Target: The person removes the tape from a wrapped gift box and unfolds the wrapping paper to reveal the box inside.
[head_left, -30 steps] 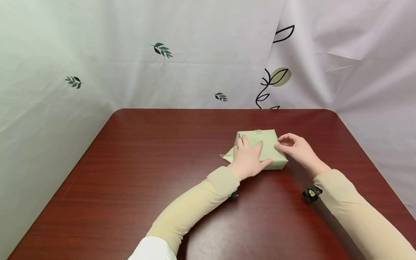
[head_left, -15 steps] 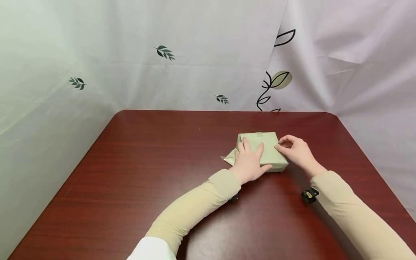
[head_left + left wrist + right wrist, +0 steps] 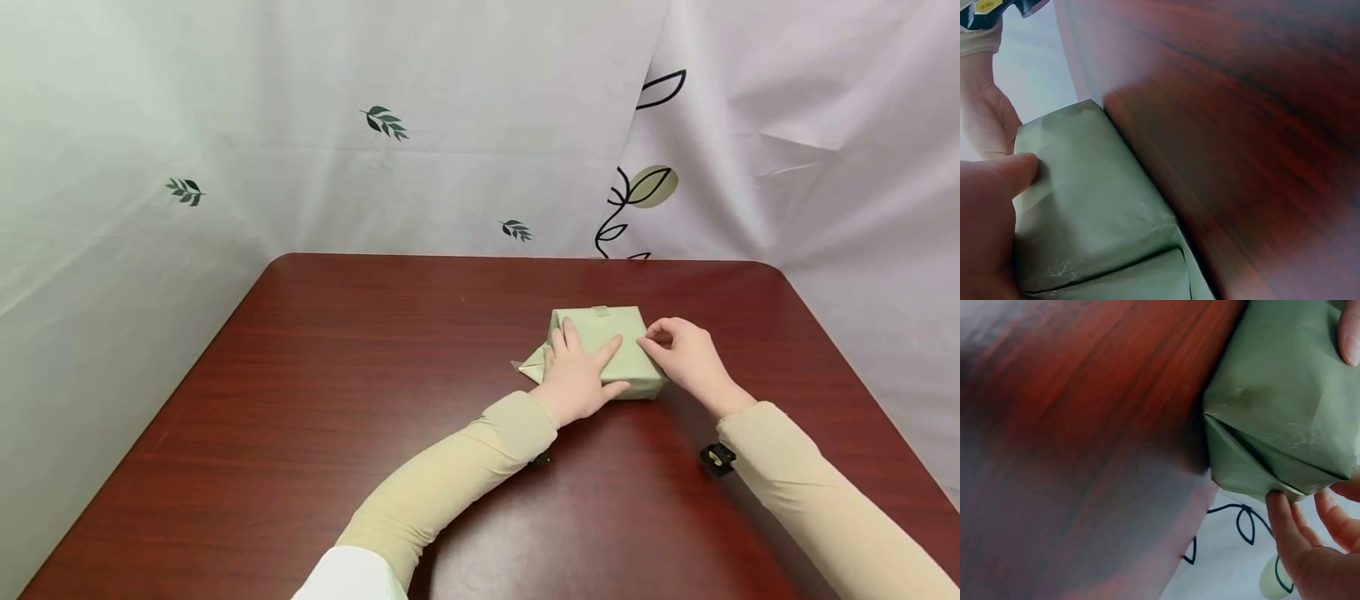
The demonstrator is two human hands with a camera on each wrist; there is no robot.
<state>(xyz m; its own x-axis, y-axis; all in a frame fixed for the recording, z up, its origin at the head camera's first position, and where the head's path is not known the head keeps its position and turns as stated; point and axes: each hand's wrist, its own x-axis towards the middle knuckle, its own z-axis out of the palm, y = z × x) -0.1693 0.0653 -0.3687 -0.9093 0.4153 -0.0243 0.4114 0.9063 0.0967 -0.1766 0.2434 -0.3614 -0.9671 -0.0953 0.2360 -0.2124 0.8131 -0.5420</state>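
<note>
A box wrapped in pale green paper (image 3: 628, 360) lies on the table, right of the middle. My left hand (image 3: 573, 379) presses flat on its top with fingers spread; in the left wrist view its thumb (image 3: 1021, 169) rests along the near side. At the box's right end, my right hand (image 3: 692, 358) has thumb and forefinger brought together at the edge. The right wrist view shows these fingertips at the folded paper flap (image 3: 1241, 459), whose creases slant to a point. A pointed flap (image 3: 535, 363) sticks out at the left end, with a bit of clear tape (image 3: 516, 365) on its tip.
The dark red wooden table (image 3: 337, 358) has rounded far corners. A piece of tape (image 3: 602, 311) sits at the box's far edge. Pale curtains (image 3: 450, 150) with leaf prints hang behind and at both sides.
My right thumb and forefinger have drawn closer together at the box's right edge. The left hand keeps its place on the box. The head view has shifted slightly.
</note>
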